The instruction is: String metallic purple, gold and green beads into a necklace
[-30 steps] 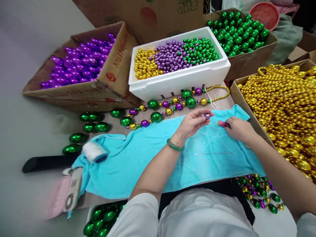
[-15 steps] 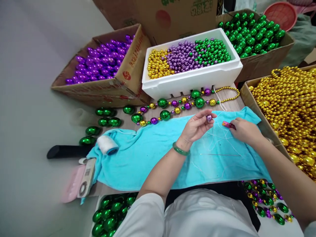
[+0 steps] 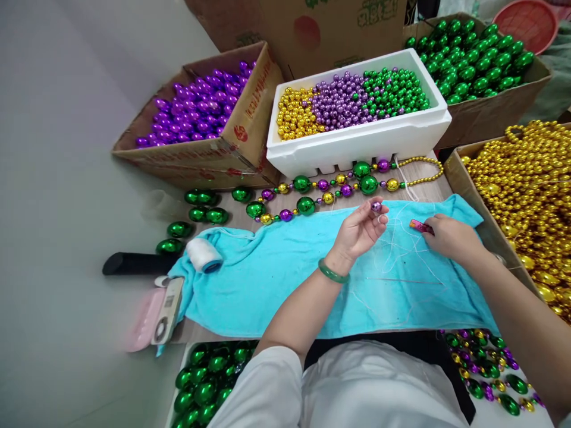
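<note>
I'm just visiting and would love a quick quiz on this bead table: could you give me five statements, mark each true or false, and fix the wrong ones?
1. The left hand has a small purple bead in its grip. True.
2. The right hand has a green bead in its grip. False: the right hand holds a small pink item.
3. The white foam box contains gold beads, purple beads and green beads. True.
4. The white spool stands inside the foam box. False: the white spool lies on the turquoise cloth.
5. The cardboard box at the picture's left is full of gold beads. False: that cardboard box holds larger purple beads.
</note>
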`<state>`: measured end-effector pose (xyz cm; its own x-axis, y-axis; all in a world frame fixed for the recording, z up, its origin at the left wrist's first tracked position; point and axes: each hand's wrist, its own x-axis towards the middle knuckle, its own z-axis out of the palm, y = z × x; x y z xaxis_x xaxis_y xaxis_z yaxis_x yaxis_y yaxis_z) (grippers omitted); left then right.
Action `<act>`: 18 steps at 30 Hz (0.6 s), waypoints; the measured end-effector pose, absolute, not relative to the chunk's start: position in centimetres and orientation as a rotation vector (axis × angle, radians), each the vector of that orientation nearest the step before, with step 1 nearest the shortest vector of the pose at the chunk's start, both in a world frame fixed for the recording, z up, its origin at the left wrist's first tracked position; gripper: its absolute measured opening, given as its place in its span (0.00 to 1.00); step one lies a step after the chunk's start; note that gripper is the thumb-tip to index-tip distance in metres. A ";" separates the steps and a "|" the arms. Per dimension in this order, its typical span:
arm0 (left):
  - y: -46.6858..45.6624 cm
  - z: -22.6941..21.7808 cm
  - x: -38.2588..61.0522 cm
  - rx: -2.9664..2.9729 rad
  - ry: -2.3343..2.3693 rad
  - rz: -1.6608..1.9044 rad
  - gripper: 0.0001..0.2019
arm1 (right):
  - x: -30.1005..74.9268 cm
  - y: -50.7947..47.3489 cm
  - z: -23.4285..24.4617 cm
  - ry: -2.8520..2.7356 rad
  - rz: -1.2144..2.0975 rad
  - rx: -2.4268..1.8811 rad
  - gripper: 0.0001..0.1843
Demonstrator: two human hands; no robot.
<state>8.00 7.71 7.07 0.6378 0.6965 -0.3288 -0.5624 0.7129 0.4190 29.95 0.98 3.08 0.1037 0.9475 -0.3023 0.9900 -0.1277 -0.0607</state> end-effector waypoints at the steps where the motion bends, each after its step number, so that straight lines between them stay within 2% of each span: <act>1: 7.7 7.0 8.0 0.289 0.503 0.729 0.16 | 29.9 1.0 3.0 1.954 -0.407 2.211 0.17; 18: 7.6 6.7 7.8 0.274 0.510 0.719 0.14 | 29.7 1.3 3.3 1.914 -0.419 2.175 0.18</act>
<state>7.84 7.58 6.71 0.6384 0.6862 -0.3485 -0.5560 0.7243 0.4076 29.72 1.26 3.27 0.1143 0.9300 -0.3493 0.9909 -0.1321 -0.0274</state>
